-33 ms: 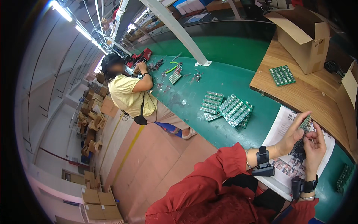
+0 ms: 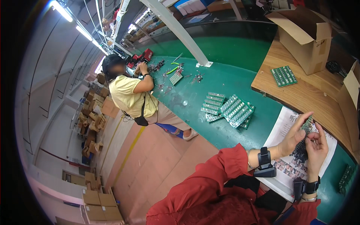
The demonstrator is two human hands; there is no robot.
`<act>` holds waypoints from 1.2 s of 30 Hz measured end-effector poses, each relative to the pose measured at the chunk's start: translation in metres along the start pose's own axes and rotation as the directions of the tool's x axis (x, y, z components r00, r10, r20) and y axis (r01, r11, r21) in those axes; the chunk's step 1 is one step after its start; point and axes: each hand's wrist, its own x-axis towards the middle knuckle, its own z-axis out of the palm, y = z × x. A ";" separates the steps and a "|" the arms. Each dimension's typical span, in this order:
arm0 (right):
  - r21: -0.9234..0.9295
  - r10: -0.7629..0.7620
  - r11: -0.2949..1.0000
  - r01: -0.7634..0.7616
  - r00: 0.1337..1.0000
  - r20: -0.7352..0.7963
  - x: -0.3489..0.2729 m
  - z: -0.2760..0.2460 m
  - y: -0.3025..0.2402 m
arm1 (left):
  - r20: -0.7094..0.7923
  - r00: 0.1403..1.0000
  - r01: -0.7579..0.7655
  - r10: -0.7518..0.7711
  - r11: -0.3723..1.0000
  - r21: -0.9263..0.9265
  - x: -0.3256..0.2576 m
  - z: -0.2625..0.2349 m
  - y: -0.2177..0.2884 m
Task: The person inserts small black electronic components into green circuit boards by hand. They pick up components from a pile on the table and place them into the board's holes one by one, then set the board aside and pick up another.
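Note:
Above the printed paper sheet (image 2: 275, 140), my left hand (image 2: 290, 139) grips a green circuit board (image 2: 308, 125) by its edges, between thumb and fingers. The board is tilted up and seen nearly edge-on. My right hand (image 2: 317, 150) is close against the board's lower part, its thumb and forefinger pinched together. Whatever those fingertips hold is too small to make out. Beneath both hands, a heap of small black parts (image 2: 299, 153) lies on the paper, partly covered by the fingers.
Stacked circuit boards (image 2: 236, 110) rest on the green table (image 2: 225, 137) to the left. One board (image 2: 284, 75) lies on the wooden shelf (image 2: 268, 80) by an open carton (image 2: 305, 48). More boards (image 2: 345, 179) stand at far right. A co-worker (image 2: 131, 88) works farther along the table.

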 end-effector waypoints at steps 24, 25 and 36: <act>-0.094 -0.045 0.995 0.041 0.998 -0.036 -0.002 -0.009 0.015 | 0.039 0.999 0.024 -0.022 0.998 -0.063 -0.001 0.002 -0.003; -0.115 -0.053 0.992 0.047 0.997 -0.048 -0.002 -0.010 0.013 | 0.021 1.000 0.021 -0.020 0.998 -0.056 -0.001 0.003 -0.001; -0.139 -0.052 0.989 0.042 0.996 -0.068 -0.006 0.002 0.000 | 0.022 0.999 0.038 -0.038 0.999 0.007 -0.003 0.009 -0.002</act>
